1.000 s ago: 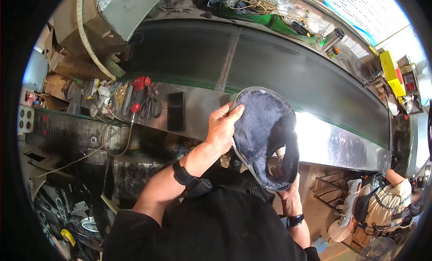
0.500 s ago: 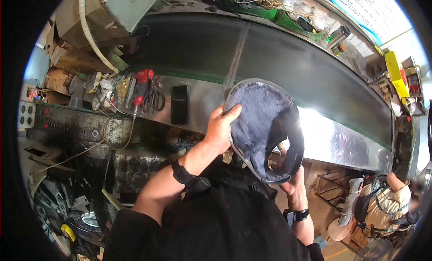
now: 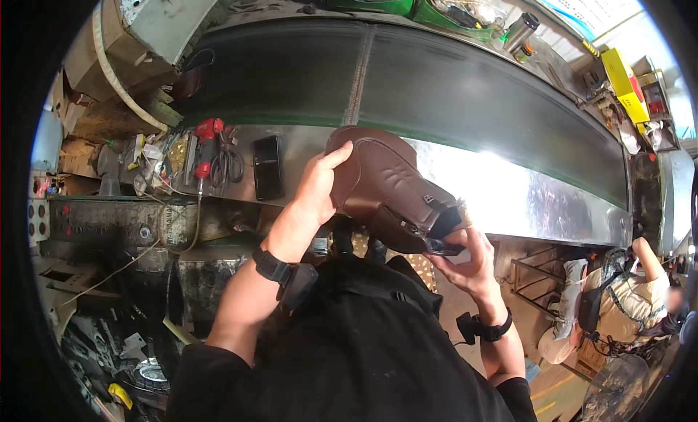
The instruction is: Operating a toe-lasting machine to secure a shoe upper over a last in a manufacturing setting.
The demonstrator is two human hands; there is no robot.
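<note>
Between my hands, above the near edge of the bench, is a brown leather boot upper (image 3: 382, 167) with stitched seams and creased detailing. Its smooth outer side faces up, and a dark opening shows at its narrower right end. My left hand (image 3: 318, 191) grips the broad left end, thumb on top and the other fingers mostly hidden beneath. At the right end, my right hand (image 3: 472, 260) pinches the edge by the opening, with a pale covering on one raised finger.
A dark conveyor belt (image 3: 494, 106) runs behind the metal ledge (image 3: 298, 142). On the ledge lie a black phone (image 3: 267, 167) and a red power tool (image 3: 208, 147). Another brown piece (image 3: 190, 79) sits on the belt's left. A person (image 3: 618, 298) sits at the right.
The boot upper has been turned over: its grey fleecy lining faced me before, now the brown leather does. My right hand has come up into fuller view. The whole view has shifted slightly.
</note>
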